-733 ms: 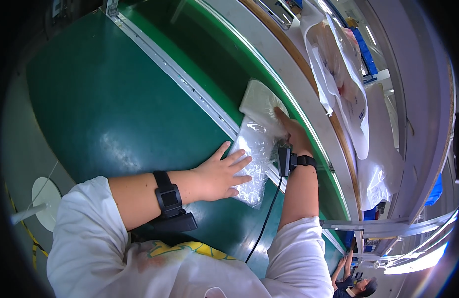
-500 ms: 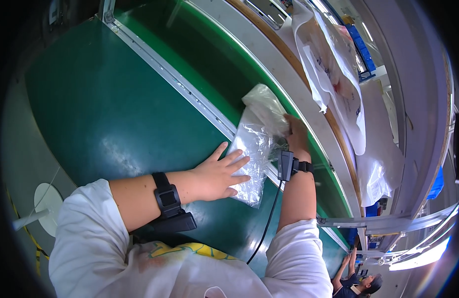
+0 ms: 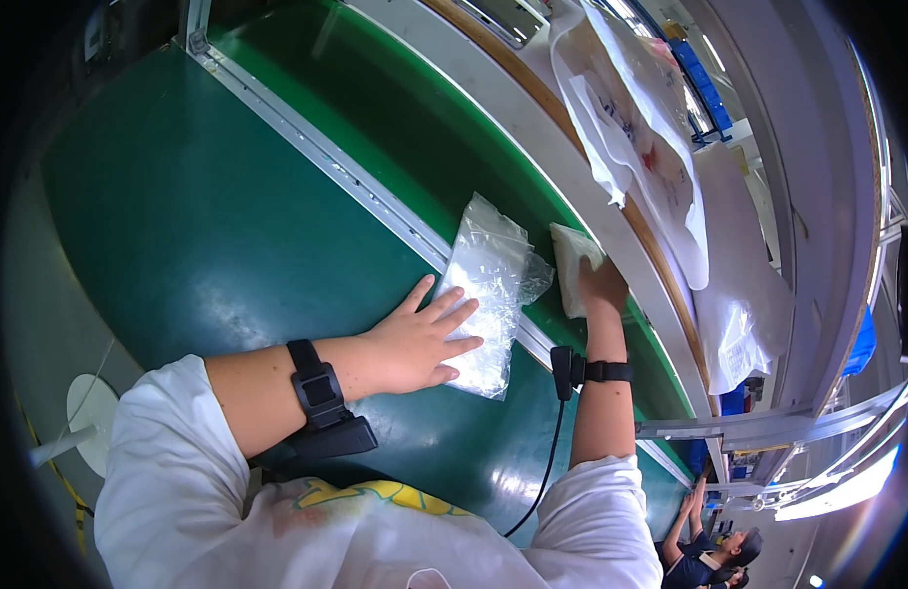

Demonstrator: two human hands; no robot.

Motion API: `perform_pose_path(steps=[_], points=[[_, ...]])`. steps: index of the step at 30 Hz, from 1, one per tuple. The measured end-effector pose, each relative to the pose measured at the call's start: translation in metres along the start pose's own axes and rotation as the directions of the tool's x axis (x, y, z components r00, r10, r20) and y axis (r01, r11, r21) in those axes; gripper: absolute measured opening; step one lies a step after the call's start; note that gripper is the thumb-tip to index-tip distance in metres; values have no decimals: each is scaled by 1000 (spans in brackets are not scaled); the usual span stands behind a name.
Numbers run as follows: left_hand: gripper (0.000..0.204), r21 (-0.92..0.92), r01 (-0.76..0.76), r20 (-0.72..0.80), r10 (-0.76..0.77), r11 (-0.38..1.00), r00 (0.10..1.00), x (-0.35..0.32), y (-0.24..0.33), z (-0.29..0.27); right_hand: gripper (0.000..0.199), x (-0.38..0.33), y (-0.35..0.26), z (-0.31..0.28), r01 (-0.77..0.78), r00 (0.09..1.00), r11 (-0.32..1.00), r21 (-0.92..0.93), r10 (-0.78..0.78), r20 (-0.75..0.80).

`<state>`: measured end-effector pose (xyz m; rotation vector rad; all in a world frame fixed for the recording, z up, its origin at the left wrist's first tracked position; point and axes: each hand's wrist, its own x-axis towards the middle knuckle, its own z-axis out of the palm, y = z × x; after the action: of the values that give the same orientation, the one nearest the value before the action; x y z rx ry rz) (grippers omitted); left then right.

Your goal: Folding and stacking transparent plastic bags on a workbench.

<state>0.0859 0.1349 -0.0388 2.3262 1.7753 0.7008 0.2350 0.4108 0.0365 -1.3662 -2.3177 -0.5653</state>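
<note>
A clear plastic bag (image 3: 483,304) lies across the metal rail, partly on the green table and partly over the green belt. My left hand (image 3: 414,339) rests on its near left edge, with fingers spread and palm down. To the right of the bag, over the belt, a white soft-looking packet (image 3: 569,267) stands tilted against my right hand (image 3: 604,285). The fingers of that hand are closed at the packet's right side, their tips partly hidden. A small gap separates packet and bag.
A metal rail (image 3: 316,149) divides the green table (image 3: 179,226) from the green belt (image 3: 395,113). Beyond the belt, plastic sheets (image 3: 650,147) hang over a wood-edged shelf. A black cable (image 3: 547,461) hangs from my right wrist device. Other people (image 3: 709,555) are at lower right.
My right hand has moved right, away from the bag, with the white packet at its fingers. The bag lies flatter, its far end no longer bunched. My left hand has shifted slightly left.
</note>
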Motion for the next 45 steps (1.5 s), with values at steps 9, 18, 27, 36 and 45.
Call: perform_pose_path(steps=[9,18,27,36,45], points=[[49,3,-44,-25,44,999,999,4,1,0,39,13,-90,-23,357,653,731,581,-640,405],[49,6,-36,-70,36,999,997,2,1,1,18,24,-83,-28,58,707,592,804,-592,385],[49,-6,-35,-64,35,999,997,2,1,2,27,24,-80,-8,83,760,793,603,-442,477],[54,7,-5,-51,5,1000,999,1,2,1,46,16,-57,-34,29,735,921,389,-284,616],[58,-5,9,-87,-9,1000,996,5,4,-3,16,12,-39,-25,-291,812,502,814,-320,488]])
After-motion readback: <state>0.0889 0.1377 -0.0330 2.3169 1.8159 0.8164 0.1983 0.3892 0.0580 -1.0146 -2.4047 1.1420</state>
